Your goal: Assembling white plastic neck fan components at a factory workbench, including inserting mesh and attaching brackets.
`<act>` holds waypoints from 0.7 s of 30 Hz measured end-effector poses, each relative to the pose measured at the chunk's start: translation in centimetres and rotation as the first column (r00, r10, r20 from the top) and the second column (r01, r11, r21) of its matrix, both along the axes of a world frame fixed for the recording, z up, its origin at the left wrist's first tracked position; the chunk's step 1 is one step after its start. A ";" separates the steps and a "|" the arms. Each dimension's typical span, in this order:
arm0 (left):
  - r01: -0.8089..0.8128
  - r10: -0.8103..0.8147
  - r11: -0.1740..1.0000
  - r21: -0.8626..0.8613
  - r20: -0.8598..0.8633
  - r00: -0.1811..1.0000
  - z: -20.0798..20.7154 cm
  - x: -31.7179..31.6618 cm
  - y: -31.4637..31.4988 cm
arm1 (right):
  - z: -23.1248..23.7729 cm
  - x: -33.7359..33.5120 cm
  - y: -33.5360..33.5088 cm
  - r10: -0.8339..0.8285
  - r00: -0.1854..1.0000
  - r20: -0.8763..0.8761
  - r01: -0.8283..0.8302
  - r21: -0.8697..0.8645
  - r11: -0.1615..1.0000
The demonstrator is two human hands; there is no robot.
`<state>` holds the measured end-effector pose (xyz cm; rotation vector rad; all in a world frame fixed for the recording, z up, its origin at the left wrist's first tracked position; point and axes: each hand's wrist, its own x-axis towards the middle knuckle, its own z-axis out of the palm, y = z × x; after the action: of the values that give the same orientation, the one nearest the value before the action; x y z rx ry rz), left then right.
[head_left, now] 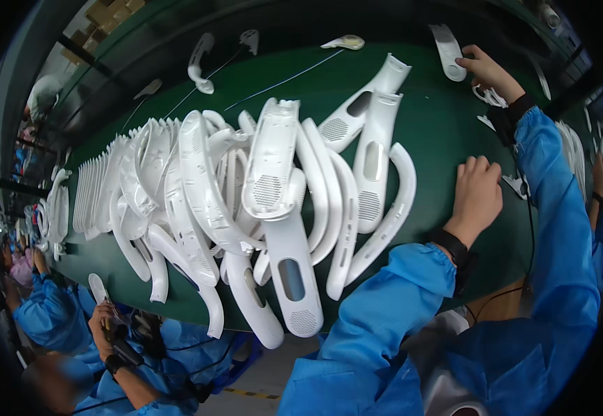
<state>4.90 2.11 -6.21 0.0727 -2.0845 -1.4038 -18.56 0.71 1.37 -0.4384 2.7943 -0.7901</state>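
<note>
My right hand (pixel 490 73) reaches to the far right of the green table. Its thumb and fingers grip the lower edge of a white plastic shell (pixel 447 50), which has a round mark near that end. My left hand (pixel 477 197) rests palm down on the table, fingers bent and slightly apart, with nothing visible in it; its palm is hidden. Left of it lie a curved white plastic strip (pixel 393 215) and a white housing with an oval window and a perforated patch (pixel 376 156). Another such housing (pixel 290 270) overhangs the near edge.
A large heap of white curved shells (pixel 201 184) covers the table's (pixel 430 118) middle and left. Small white parts (pixel 343 43) lie along the back. A black cable (pixel 531 236) hangs beside my right arm. At lower left, a co-worker's hand (pixel 100 326) holds a white part.
</note>
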 end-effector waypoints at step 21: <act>0.276 -0.148 0.935 -0.222 0.462 0.875 0.6 -1.6 -6.1 | -16.6 13.1 -30.9 0.937 0.100 -0.334 -0.913 -0.406 -0.047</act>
<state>3.26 -3.97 -5.57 0.0441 -2.7280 -1.2822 -5.49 -30.15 -15.21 -2.0866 1.3154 -1.0370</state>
